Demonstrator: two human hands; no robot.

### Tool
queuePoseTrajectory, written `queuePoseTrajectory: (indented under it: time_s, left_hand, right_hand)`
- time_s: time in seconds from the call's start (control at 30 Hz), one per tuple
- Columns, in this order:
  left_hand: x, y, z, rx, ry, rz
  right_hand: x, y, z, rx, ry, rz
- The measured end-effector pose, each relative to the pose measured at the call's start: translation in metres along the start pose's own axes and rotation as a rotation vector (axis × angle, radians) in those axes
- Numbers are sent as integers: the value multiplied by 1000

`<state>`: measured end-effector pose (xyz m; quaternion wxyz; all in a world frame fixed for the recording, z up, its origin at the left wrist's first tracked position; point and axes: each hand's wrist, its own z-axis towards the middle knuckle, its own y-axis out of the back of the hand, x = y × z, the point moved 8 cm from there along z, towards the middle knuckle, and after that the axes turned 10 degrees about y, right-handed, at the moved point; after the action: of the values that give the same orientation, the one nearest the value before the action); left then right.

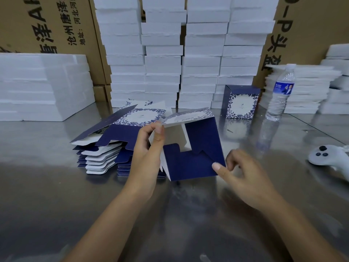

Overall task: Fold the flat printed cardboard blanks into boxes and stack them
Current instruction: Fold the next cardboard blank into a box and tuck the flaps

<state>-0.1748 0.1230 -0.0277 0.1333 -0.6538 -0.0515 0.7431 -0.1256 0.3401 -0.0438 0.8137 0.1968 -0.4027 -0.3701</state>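
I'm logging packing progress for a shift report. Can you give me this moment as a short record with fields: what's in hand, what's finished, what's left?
in hand: half-folded box, end flaps partly closed
left hand: grips its upper left edge
right hand: pinches its lower right corner
finished: one finished box upright at the back, beside a water bottle
remaining: pile of flat blanks on the table, left of the hands

The blanks [105, 148] are partly hidden behind the left hand [146, 152]. The controller [328, 157] is cut off by the right edge. The bottle [279, 95] label cannot be read.
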Motion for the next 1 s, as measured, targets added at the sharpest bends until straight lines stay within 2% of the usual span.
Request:
queuePoseTrajectory:
  time_s: [0.1, 0.23, 0.4, 0.53, 0.63, 0.73, 0.87, 1.0]
  left_hand:
    - [-2, -10, -6, 55, -23, 20]
    - [-3, -22, -13, 137, -60, 66]
    - [4, -38, -20, 317, -60, 98]
    - [10, -38, -18, 297, -37, 14]
    - [18, -34, -12, 267, -33, 85]
    - [21, -33, -11, 244, -57, 206]
    - [25, -34, -13, 232, -90, 310]
    - [24, -33, -13, 198, -144, 382]
  right_hand:
    - [5, 10, 2, -161, -26, 61]
    - [9, 11, 2, -244, -58, 144]
    - [4, 13, 0, -314, -120, 149]
    - [2, 13, 1, -318, -149, 142]
    - [6, 12, 2, -290, -167, 136]
    - [18, 24, 0, -380, -99, 146]
    - [34, 35, 3, -409, 71, -42]
    - [35, 45, 1, -515, 154, -69]
